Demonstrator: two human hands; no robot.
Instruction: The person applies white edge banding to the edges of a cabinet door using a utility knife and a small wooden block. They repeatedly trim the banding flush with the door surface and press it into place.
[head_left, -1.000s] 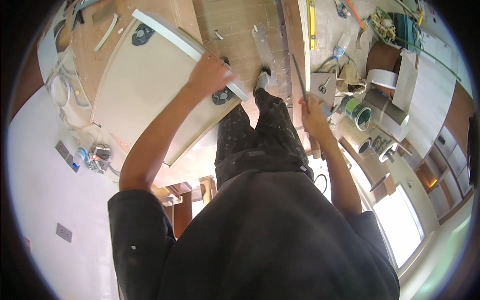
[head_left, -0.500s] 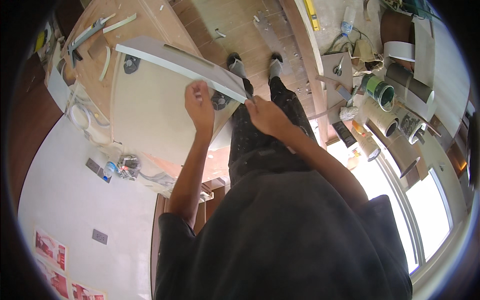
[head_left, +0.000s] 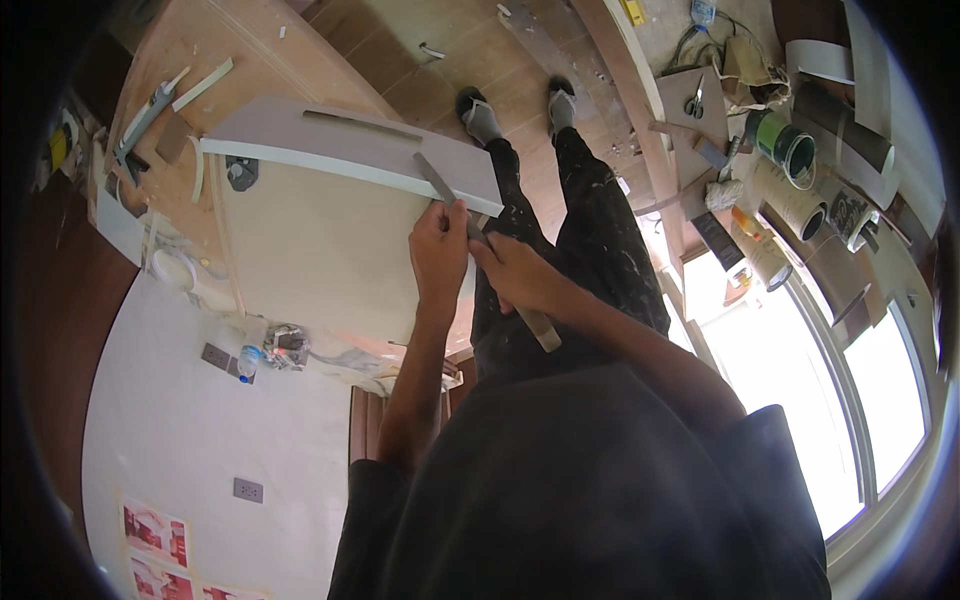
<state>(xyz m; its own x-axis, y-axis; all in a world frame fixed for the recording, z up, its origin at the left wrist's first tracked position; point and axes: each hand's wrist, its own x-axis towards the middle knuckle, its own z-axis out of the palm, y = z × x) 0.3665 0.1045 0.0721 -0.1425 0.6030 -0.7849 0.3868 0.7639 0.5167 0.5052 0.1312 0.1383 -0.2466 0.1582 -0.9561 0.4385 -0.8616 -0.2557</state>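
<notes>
Both hands hold a long flat file (head_left: 433, 174) diagonally across the white edge of a pale grey board (head_left: 260, 125) with a long slot. My left hand (head_left: 436, 262) pinches the file at the edge, and my right hand (head_left: 525, 272) wraps round it lower down; a wooden handle (head_left: 544, 334) sticks out below. The board rests on a cream panel (head_left: 305, 245) on the plywood worktop (head_left: 210, 50). A dark plastic fitting (head_left: 240, 173) lies beside the board's left end.
A caulking gun (head_left: 145, 120) and curved strips lie left. Right stand a paint can (head_left: 780, 148) and rolls of material (head_left: 795, 205), with scissors (head_left: 693, 100) nearby. A wooden beam (head_left: 630, 80) borders the floor. A bottle (head_left: 249, 362) is at lower left.
My left hand has moved from the board's top onto the file. My right hand has brought the file leftward from beside the beam to the board's edge. The view has also shifted.
</notes>
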